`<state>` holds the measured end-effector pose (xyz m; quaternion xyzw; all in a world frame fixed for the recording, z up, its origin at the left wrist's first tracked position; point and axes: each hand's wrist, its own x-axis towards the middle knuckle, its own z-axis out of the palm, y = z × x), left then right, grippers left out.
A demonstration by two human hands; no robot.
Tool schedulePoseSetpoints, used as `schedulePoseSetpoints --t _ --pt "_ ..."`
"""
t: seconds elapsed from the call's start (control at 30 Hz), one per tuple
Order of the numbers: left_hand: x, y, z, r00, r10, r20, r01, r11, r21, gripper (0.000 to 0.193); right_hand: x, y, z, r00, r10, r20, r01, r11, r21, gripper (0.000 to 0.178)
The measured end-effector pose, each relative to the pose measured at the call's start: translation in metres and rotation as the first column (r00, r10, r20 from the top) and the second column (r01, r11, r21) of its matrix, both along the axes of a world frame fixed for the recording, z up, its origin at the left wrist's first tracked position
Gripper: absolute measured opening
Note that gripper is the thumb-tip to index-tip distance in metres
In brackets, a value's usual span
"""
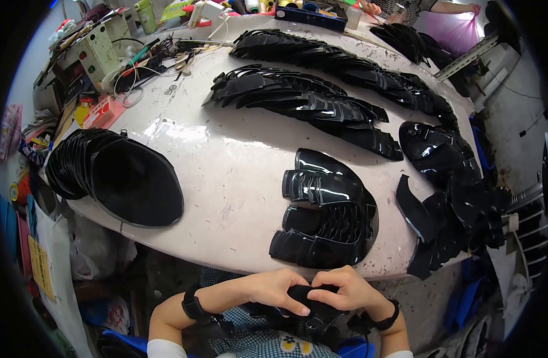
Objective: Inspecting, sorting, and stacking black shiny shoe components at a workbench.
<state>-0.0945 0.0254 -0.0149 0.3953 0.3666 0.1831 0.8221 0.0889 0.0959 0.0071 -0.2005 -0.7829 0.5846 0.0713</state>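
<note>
Just beyond the near table edge, my left hand and my right hand are closed on a black shoe-upper piece. Both thumbs lie on top of it, and much of its shape is hidden by the fingers. Directly in front of my hands, several glossy black shoe uppers overlap in a fan on the table. At the left sits a thick stack of rounded black pieces.
Two long rows of overlapping black pieces cross the far side of the white table. Loose black pieces hang over the right edge. Tools and a metal box crowd the far left. Another person's arm reaches toward a pink bag.
</note>
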Motion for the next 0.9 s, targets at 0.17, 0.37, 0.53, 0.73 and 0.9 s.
schedulePoseSetpoints --t 0.17,0.37,0.53,0.73,0.9 --pt "0.012 -0.007 -0.005 0.995 -0.038 0.089 0.033 0.997 0.064 0.029 -0.003 -0.002 0.012 0.993 0.108 0.052 -0.119 0.912 0.392 0.017" --pt "0.020 -0.022 0.001 0.990 0.070 0.126 -0.088 0.985 0.145 0.032 0.001 -0.018 0.024 0.985 -0.056 0.161 0.000 0.944 0.330 0.022" --pt "0.007 -0.027 0.023 0.893 0.402 0.201 -0.440 0.874 0.207 0.036 0.028 -0.038 0.019 0.585 -0.502 -0.637 0.793 0.520 0.318 0.032" --pt "0.024 -0.025 0.039 0.807 0.550 0.215 -0.583 0.685 0.436 0.030 0.003 -0.053 0.032 0.673 -0.642 -0.368 0.660 0.746 -0.094 0.045" --pt "0.026 -0.024 0.023 0.868 0.495 0.023 -0.446 0.758 0.476 0.037 0.000 -0.043 0.038 0.821 -0.551 -0.148 0.526 0.832 -0.178 0.019"
